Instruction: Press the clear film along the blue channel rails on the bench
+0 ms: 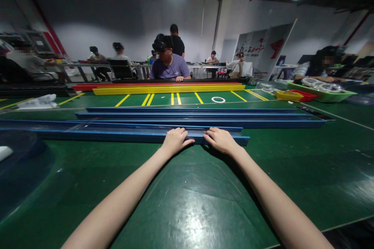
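A long blue channel strip (117, 134) lies across the green table, its trough facing up and its right end just past my right hand. My left hand (176, 140) grips its near wall, fingers over the edge and thumb along the front. A short way to the right, my right hand (219, 139) is wrapped over the same wall, fingers inside the trough. Just behind lie more blue channels (263, 123), parallel to this one and apart from my hands.
Yellow channels (169, 90), red and black ones lie farther back. A white ring (218, 100) rests among yellow tape lines. At right stand a green tray (336, 95) and a yellow tray (288, 95). Crumpled plastic (37, 101) lies left. A person (171, 66) sits opposite.
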Demonstrator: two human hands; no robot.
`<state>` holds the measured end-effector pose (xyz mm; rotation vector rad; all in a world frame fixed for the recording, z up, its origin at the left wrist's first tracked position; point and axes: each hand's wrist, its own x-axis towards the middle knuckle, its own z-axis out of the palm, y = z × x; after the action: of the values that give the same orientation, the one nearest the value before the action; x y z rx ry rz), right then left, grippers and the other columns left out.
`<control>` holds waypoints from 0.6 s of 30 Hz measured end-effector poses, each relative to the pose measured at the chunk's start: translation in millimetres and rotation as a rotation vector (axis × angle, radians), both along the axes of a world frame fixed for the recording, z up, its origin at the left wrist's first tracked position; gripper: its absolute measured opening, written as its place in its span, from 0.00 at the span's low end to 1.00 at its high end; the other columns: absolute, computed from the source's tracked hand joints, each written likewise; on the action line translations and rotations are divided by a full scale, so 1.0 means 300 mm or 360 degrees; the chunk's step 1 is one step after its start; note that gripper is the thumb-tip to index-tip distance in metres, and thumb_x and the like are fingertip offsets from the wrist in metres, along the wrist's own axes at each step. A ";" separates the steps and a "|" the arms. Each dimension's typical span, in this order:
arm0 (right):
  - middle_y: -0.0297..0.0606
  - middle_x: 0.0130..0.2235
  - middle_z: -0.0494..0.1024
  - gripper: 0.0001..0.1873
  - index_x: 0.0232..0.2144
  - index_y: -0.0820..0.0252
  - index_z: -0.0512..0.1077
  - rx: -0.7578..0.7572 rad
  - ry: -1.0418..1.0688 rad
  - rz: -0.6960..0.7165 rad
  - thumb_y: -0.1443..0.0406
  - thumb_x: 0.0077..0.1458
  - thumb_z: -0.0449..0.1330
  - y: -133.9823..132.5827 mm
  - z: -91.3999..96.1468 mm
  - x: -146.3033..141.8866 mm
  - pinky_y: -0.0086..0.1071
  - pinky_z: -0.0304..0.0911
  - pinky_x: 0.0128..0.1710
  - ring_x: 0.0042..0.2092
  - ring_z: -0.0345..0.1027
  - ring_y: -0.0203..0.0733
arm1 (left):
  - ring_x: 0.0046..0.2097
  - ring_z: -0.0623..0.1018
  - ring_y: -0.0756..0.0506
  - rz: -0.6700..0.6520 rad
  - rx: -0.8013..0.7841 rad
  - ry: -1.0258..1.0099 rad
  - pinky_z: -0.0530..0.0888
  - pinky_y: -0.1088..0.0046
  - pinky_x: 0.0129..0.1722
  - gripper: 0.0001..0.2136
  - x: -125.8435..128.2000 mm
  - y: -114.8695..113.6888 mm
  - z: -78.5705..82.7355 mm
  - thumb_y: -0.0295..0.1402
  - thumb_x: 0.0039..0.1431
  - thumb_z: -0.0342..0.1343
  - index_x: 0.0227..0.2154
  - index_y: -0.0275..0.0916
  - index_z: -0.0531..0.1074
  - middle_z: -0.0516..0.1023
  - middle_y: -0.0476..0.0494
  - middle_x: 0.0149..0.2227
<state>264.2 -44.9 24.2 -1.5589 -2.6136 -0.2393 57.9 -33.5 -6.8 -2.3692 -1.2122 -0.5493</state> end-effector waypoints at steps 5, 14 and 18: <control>0.39 0.39 0.72 0.25 0.37 0.58 0.69 0.0034 0.0046 -0.0053 0.55 0.59 0.35 -0.005 -0.009 -0.007 0.26 0.54 0.37 0.42 0.63 0.37 | 0.31 0.70 0.47 -0.0031 0.0069 -0.0008 0.62 0.72 0.28 0.20 -0.001 -0.002 -0.006 0.48 0.56 0.43 0.25 0.36 0.67 0.71 0.44 0.27; 0.38 0.36 0.72 0.25 0.31 0.58 0.68 0.0238 0.0037 -0.0068 0.55 0.59 0.35 0.003 -0.048 -0.010 0.26 0.53 0.32 0.39 0.64 0.36 | 0.32 0.70 0.46 -0.0037 0.0058 -0.0009 0.61 0.72 0.29 0.19 0.002 -0.004 -0.006 0.47 0.56 0.43 0.26 0.36 0.67 0.71 0.43 0.28; 0.38 0.36 0.72 0.25 0.31 0.58 0.68 0.0234 0.0036 -0.0073 0.55 0.59 0.35 0.003 -0.046 -0.009 0.26 0.53 0.33 0.39 0.64 0.36 | 0.32 0.70 0.46 -0.0031 0.0062 -0.0004 0.61 0.72 0.29 0.19 0.003 -0.005 -0.007 0.47 0.56 0.43 0.26 0.36 0.67 0.71 0.43 0.28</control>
<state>261.3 -44.2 10.5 -1.5640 -2.4825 -0.4046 58.8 -35.1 -8.8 -2.3510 -1.1701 -0.5772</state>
